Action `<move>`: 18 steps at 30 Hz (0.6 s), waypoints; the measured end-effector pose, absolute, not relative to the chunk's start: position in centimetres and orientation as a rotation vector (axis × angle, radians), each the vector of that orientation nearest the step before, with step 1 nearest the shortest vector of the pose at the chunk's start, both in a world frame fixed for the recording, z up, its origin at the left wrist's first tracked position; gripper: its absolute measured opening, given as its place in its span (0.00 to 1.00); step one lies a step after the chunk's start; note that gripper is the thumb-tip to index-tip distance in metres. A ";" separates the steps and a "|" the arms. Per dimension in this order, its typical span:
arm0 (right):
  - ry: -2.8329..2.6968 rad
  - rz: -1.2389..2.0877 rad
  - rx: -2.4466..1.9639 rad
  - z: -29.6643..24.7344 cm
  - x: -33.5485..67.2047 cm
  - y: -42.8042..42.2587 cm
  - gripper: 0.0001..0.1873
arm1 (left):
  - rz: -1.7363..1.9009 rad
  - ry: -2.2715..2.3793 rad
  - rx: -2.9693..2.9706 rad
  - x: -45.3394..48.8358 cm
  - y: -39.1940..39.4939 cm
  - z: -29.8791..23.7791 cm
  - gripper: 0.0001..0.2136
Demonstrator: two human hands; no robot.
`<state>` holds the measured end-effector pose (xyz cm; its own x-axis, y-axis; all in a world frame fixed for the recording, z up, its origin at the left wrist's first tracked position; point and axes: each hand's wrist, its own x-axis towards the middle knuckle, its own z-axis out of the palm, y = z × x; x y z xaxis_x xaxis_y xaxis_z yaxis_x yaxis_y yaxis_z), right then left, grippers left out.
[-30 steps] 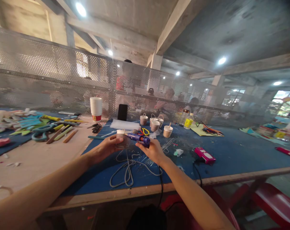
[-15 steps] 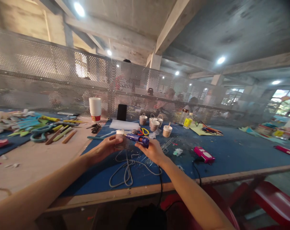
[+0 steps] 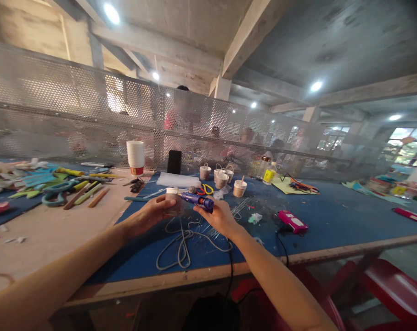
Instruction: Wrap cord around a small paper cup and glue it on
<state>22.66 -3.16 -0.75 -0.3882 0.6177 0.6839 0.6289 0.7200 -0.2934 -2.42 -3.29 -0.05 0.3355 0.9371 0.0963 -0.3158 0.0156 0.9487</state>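
Note:
My left hand (image 3: 157, 209) is closed around a small paper cup (image 3: 173, 208), held above the blue mat. In my right hand (image 3: 220, 216) is a purple hot glue gun (image 3: 196, 199), its nozzle pointing left at the cup's rim. Whether the tip touches the cup I cannot tell. Below both hands lies a loop of grey cord (image 3: 183, 248) with loose thin clear strands beside it. Yellow-and-red-handled scissors (image 3: 207, 189) lie just behind the glue gun.
Several small cups with cord handles (image 3: 222, 178) stand behind, with a cup holding a stick (image 3: 239, 188). A stack of paper cups (image 3: 136, 157), a black phone (image 3: 174, 162) and a yellow-labelled bottle (image 3: 270, 174) line the back. A pink device (image 3: 293, 221) lies right; blue-handled scissors (image 3: 59, 192) lie left.
The view has shifted very slightly. Both hands keep their hold on the cup and the glue gun, in nearly the same place.

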 end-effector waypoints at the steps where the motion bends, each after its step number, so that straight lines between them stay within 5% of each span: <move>1: -2.101 -0.015 -0.942 -0.7 22.7 -3.2 0.16 | 1.109 0.700 1.152 -2.4 -3.3 0.0 0.11; 18: -2.084 -0.019 -0.937 -1.0 22.9 -2.9 0.17 | 1.112 0.708 1.160 -2.5 -3.5 0.0 0.12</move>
<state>22.86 -2.89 -1.00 -0.3771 0.6126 0.6947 0.6251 0.7218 -0.2971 -2.55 -3.53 -0.01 0.3323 0.9379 0.0992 -0.3076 0.0083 0.9515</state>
